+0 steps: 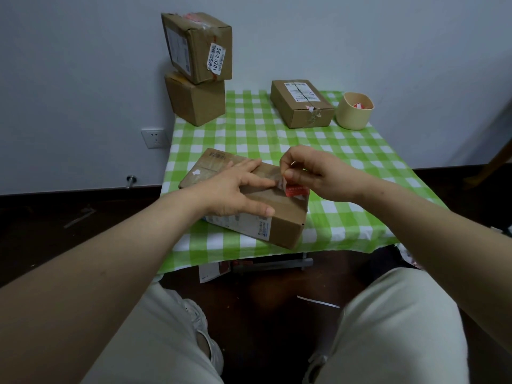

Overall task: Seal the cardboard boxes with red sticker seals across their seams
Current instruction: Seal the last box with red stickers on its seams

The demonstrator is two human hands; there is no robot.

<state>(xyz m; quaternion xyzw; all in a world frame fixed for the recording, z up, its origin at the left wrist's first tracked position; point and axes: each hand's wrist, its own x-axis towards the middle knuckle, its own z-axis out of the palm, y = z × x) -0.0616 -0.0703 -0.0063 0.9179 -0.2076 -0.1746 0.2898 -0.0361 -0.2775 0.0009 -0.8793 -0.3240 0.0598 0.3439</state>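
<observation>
A flat cardboard box lies at an angle on the near part of the checked table. My left hand rests flat on its top, fingers spread, thumb over the front edge. My right hand pinches a red sticker seal with a pale backing strip, right at the box's top near its right end. The sticker touches or hovers just over the box top; I cannot tell which.
Two cardboard boxes are stacked at the table's back left against the wall. Another box sits at the back right beside a beige cup holding red stickers. The green checked tablecloth covers a small table; my knees are below.
</observation>
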